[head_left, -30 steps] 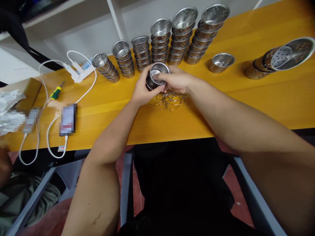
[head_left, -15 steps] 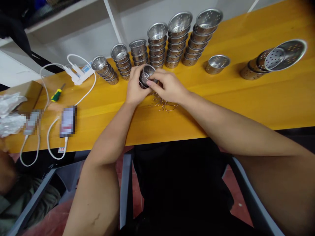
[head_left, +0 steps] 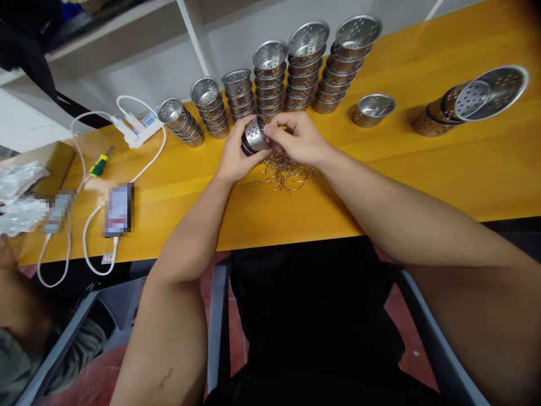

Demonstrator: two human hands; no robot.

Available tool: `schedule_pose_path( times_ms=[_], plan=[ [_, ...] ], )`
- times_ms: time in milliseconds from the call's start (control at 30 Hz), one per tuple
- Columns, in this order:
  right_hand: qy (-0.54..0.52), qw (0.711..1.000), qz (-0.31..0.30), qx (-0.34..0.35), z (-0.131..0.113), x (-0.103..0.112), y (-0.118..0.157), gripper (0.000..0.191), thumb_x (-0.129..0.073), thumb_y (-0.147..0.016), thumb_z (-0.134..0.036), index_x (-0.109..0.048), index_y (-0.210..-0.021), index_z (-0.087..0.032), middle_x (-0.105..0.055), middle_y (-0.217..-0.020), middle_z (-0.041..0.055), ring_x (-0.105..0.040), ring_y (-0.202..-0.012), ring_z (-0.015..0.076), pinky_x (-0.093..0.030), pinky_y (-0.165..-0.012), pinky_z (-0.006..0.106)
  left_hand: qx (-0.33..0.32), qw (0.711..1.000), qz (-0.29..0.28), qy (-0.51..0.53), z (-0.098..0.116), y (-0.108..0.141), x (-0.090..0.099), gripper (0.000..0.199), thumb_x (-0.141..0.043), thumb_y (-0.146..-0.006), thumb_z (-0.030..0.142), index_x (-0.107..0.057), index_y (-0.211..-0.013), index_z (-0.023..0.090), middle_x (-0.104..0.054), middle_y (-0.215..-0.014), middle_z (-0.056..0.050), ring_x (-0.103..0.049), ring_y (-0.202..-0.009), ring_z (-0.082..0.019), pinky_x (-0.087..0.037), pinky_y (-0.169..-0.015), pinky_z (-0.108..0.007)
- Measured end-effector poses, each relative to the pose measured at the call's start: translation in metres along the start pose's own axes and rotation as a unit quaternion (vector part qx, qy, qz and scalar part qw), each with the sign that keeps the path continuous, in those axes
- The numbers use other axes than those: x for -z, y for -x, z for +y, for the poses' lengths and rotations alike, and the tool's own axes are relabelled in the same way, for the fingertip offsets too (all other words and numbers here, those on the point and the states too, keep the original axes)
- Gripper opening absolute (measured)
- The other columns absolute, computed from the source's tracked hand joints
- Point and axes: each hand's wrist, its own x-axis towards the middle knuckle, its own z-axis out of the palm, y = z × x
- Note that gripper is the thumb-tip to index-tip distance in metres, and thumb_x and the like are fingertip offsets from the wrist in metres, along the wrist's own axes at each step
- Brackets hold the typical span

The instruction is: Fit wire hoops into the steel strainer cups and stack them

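Observation:
A small perforated metal cup (head_left: pixel 255 134) lies tipped in my left hand (head_left: pixel 235 151), its holed side wall facing me and its mouth to the right. Dark rims of at least one more cup show beneath it, inside the same grasp. My right hand (head_left: pixel 298 137) pinches at the mouth, thumb against the rim; whether a wire is also between the fingers is hidden. Just below both hands, a tangle of thin bent wires (head_left: pixel 285 173) rests on the wooden table (head_left: pixel 279 220).
Several stacks of perforated cups (head_left: pixel 302 79) line the back by the shelf. A single cup (head_left: pixel 374 110) and a leaning stack (head_left: pixel 459 104) stand right. Leftward are a power strip (head_left: pixel 141 129), a screwdriver (head_left: pixel 100 164), a cabled phone (head_left: pixel 118 208) and a person's arm (head_left: pixel 21 304).
The cup in my left hand has turned so its side wall shows instead of its open mouth. My right hand has shifted slightly right and up, exposing more of the wires.

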Motion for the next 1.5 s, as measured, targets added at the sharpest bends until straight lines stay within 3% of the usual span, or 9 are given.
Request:
schedule_pose_path(
  times_ms=[400, 567, 767, 900, 1200, 1300, 1367, 1433, 1500],
  plan=[
    [-0.048, 0.996, 0.039, -0.069, 0.007, -0.003, -0.009, 0.072, -0.107, -0.11, -0.069, -0.055, -0.083, -0.027, -0.058, -0.078, 0.0031, -0.057, -0.081, 0.023, -0.064, -0.075, 0.038, -0.02, 0.999, -0.026, -0.008, -0.01, -0.004, -0.004, 0.121, -0.086, -0.094, 0.112, -0.055, -0.187, 0.04, -0.073, -0.184, -0.015, -0.07, -0.178, -0.049, -0.049, -0.158, -0.073],
    [-0.089, 0.993, 0.054, -0.055, 0.018, -0.004, -0.014, 0.081, -0.104, -0.103, -0.084, -0.048, -0.083, -0.028, -0.051, -0.079, 0.0032, -0.052, -0.078, 0.0229, -0.06, -0.073, 0.041, -0.01, 1.0, -0.018, -0.017, -0.002, -0.008, -0.005, 0.119, -0.084, -0.095, 0.113, -0.057, -0.185, 0.039, -0.074, -0.183, -0.016, -0.07, -0.178, -0.049, -0.05, -0.157, -0.072],
    [-0.134, 0.99, -0.004, -0.049, 0.017, 0.018, -0.019, 0.097, -0.073, -0.094, -0.12, -0.036, -0.086, -0.031, -0.04, -0.077, 0.0051, -0.057, -0.079, 0.0309, -0.064, -0.072, 0.051, 0.071, 0.997, 0.027, 0.005, 0.016, -0.005, 0.001, 0.123, -0.086, -0.087, 0.118, -0.067, -0.173, 0.033, -0.082, -0.171, -0.017, -0.08, -0.166, -0.044, -0.061, -0.149, -0.065],
    [-0.094, 0.995, -0.009, -0.041, 0.018, 0.033, -0.017, 0.097, -0.064, -0.095, -0.125, -0.04, -0.086, -0.032, -0.047, -0.077, 0.0071, -0.06, -0.081, 0.0328, -0.068, -0.076, 0.056, 0.114, 0.992, 0.031, 0.042, 0.023, -0.003, 0.005, 0.118, -0.078, -0.088, 0.123, -0.074, -0.161, 0.031, -0.089, -0.147, -0.014, -0.087, -0.145, -0.039, -0.072, -0.133, -0.062],
    [0.162, 0.986, -0.038, 0.01, 0.042, 0.043, -0.01, 0.081, -0.097, -0.103, -0.101, -0.064, -0.082, -0.029, -0.055, -0.07, 0.0031, -0.058, -0.079, 0.0263, -0.069, -0.089, 0.052, 0.13, 0.99, 0.024, 0.058, 0.027, -0.004, 0.009, 0.105, -0.076, -0.096, 0.118, -0.076, -0.152, 0.03, -0.088, -0.129, -0.011, -0.087, -0.139, -0.039, -0.072, -0.131, -0.067],
    [0.149, 0.988, -0.014, 0.04, 0.041, 0.043, -0.009, 0.077, -0.1, -0.101, -0.099, -0.071, -0.092, -0.028, -0.071, -0.083, 0.0081, -0.07, -0.09, 0.0315, -0.073, -0.094, 0.054, 0.131, 0.99, 0.016, 0.05, 0.019, -0.001, 0.006, 0.105, -0.076, -0.097, 0.117, -0.074, -0.157, 0.03, -0.088, -0.135, -0.014, -0.087, -0.136, -0.037, -0.073, -0.129, -0.064],
    [0.127, 0.99, 0.005, 0.061, 0.037, 0.037, -0.008, 0.076, -0.104, -0.098, -0.098, -0.079, -0.109, -0.028, -0.086, -0.113, 0.0142, -0.079, -0.106, 0.0357, -0.077, -0.101, 0.056, 0.132, 0.99, 0.018, 0.042, 0.017, -0.001, 0.006, 0.108, -0.08, -0.094, 0.117, -0.074, -0.157, 0.03, -0.089, -0.139, -0.014, -0.088, -0.132, -0.037, -0.074, -0.126, -0.062],
    [0.1, 0.992, 0.002, 0.077, 0.033, 0.029, -0.008, 0.082, -0.109, -0.093, -0.095, -0.084, -0.13, -0.027, -0.088, -0.148, 0.0184, -0.083, -0.121, 0.0389, -0.078, -0.109, 0.059, 0.121, 0.992, 0.014, 0.031, 0.018, -0.001, 0.007, 0.109, -0.085, -0.091, 0.115, -0.073, -0.158, 0.03, -0.089, -0.143, -0.014, -0.088, -0.135, -0.037, -0.074, -0.127, -0.061],
    [0.082, 0.993, -0.014, 0.082, 0.03, 0.022, -0.009, 0.086, -0.114, -0.089, -0.089, -0.084, -0.142, -0.028, -0.085, -0.163, 0.0191, -0.083, -0.131, 0.0412, -0.078, -0.116, 0.062, 0.099, 0.995, 0.002, 0.02, 0.021, -0.001, 0.008, 0.108, -0.089, -0.092, 0.111, -0.072, -0.161, 0.03, -0.089, -0.148, -0.014, -0.087, -0.143, -0.04, -0.071, -0.133, -0.062]
  ],
)
